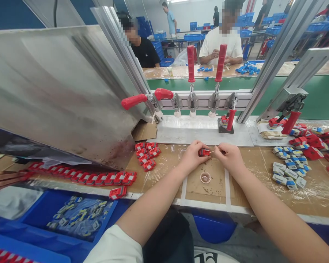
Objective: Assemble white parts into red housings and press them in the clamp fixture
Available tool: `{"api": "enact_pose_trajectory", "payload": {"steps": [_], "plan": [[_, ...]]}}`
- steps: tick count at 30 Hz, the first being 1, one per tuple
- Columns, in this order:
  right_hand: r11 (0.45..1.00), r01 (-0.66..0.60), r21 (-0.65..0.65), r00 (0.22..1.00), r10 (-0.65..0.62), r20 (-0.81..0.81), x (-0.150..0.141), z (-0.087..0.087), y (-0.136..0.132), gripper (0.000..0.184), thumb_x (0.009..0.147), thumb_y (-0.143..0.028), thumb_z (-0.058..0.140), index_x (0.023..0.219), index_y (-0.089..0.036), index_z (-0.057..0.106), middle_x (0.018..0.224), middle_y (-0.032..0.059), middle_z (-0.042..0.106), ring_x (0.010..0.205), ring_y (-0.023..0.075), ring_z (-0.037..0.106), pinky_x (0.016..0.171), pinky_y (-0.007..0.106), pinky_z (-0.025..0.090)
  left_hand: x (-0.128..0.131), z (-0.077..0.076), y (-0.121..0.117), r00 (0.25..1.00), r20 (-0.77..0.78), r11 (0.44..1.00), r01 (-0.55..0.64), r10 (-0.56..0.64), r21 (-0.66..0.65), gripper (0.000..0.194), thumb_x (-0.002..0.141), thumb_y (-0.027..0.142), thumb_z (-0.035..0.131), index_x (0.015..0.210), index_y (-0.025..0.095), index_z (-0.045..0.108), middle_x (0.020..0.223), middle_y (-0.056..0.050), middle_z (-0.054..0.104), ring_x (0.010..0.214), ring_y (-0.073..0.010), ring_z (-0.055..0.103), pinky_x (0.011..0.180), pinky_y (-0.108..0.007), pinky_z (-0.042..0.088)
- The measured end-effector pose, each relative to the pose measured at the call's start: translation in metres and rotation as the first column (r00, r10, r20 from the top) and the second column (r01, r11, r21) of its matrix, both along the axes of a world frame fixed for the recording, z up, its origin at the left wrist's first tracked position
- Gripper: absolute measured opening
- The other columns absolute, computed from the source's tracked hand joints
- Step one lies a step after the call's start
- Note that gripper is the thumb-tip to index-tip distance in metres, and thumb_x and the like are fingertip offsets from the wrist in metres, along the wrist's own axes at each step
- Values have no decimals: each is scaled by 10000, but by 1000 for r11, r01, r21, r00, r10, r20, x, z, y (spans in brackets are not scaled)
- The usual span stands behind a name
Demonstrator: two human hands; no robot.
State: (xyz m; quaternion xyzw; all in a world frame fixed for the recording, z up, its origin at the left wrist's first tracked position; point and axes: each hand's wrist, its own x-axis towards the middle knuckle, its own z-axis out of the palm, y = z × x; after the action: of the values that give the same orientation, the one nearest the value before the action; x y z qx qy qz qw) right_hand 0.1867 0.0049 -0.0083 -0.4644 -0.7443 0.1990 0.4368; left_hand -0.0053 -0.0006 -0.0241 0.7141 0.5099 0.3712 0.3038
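Observation:
My left hand (192, 157) is closed around a small red plastic part (204, 152) with a dark inner side, just above the cardboard-covered bench. In my right hand (230, 156), pinched between the fingers, is a thin stick (212, 151) whose tip points at the red part; whether it touches is too small to tell. Below both hands a little cup (205, 173) with brownish liquid stands on a cardboard sheet (216, 188) dotted with dark spots. A cluster of red parts (146, 156) lies left of my left hand. White-and-blue pieces (290, 168) are grouped to the right.
Toggle clamps with red handles (191, 65) line a metal rail behind my hands. A red row (98, 179) runs along the left edge, above a blue crate (104, 219). Red parts (314, 146) pile at right. A slanted metal panel (57, 91) stands left. People sit across.

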Motion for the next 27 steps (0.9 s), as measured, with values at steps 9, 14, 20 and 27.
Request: {"api": "enact_pose_trajectory", "payload": {"steps": [9,14,20,27], "plan": [[792,-595,-138,751,609,254,2,7,-23,431,942,-276,522,569,-204,317,532,-51,330,510,107,273,547,291,213,-3,-7,6,992,55,991,-113,117,-76,453,703,266,872,1123,211,711,1054,-42,713,938,-207,664,855,-315,511],[966,-256,-25,957,257,137,17,10,-6,357,995,-461,484,747,-218,564,696,10,573,653,171,490,633,299,348,-4,-8,9,982,133,982,-117,137,-149,541,719,310,855,1229,216,704,1017,-37,742,875,-196,674,821,-308,526],[963,226,-149,953,-250,-172,31,22,46,335,867,-555,598,832,-245,477,837,14,597,731,204,513,684,326,401,-4,1,7,977,166,986,-113,133,-121,615,768,384,812,1337,199,668,1058,-46,756,938,-217,683,924,-347,524],[994,-98,-47,759,43,-650,33,72,52,303,891,-468,595,866,-263,374,702,-29,626,592,160,496,593,285,403,-6,-3,9,984,151,992,-83,98,-99,619,755,375,811,1330,188,675,1057,-59,758,970,-239,688,958,-384,525]]}}
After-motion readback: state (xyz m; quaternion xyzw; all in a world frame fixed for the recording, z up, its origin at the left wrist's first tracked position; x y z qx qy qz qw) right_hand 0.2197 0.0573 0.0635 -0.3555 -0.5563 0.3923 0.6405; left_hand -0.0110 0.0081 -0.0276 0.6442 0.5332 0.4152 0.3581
